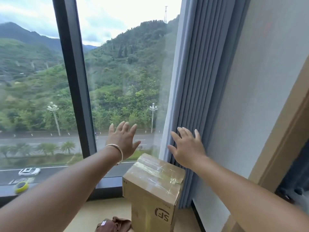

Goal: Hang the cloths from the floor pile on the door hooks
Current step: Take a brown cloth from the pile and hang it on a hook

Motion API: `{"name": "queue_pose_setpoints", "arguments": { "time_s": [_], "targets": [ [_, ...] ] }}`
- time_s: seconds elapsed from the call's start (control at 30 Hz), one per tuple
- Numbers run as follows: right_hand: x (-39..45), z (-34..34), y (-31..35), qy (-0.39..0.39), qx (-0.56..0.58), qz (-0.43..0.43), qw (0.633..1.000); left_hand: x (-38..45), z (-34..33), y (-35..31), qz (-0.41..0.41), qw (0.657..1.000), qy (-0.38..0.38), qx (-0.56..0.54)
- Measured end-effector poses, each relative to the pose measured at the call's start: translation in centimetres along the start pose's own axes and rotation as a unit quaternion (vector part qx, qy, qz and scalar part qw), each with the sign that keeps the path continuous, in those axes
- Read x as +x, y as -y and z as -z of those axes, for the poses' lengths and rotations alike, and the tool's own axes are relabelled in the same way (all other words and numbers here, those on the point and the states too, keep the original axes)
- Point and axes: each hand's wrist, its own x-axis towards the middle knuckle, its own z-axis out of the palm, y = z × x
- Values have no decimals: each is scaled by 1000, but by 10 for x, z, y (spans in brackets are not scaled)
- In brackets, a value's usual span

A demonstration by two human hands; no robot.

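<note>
— Filling most of the view, what?
— Window (117, 81); blue curtain (192, 97) bunched beside it; taped cardboard box (153, 190) at the curtain's foot.
— Hands?
— Left hand (122, 141) raised before the glass, fingers spread, empty. Right hand (187, 149) likewise spread, fingertips at the curtain folds.
— Cloths?
— Brown cloth (113, 225) on the floor, beside the box.

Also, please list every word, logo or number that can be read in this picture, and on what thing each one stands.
"SF": logo printed upside down on the front of the cardboard box.
Small dark mark near the box's upper left edge: too small to read.
Pale tag on the brown cloth on the floor: too blurred to read.
Nothing else legible.
</note>
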Motion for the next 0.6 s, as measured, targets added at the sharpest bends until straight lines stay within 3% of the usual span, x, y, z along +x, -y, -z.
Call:
{"name": "queue_pose_setpoints", "arguments": {
  "time_s": [0.33, 0.6],
  "targets": [
    [164, -154, 168, 90, 44, 117, 988, 44, -174, 174, 83, 992, 95, 1],
    [168, -347, 279, 197, 62, 222, 953, -33, -370, 232, 166, 959, 228, -14]
  ]
}}
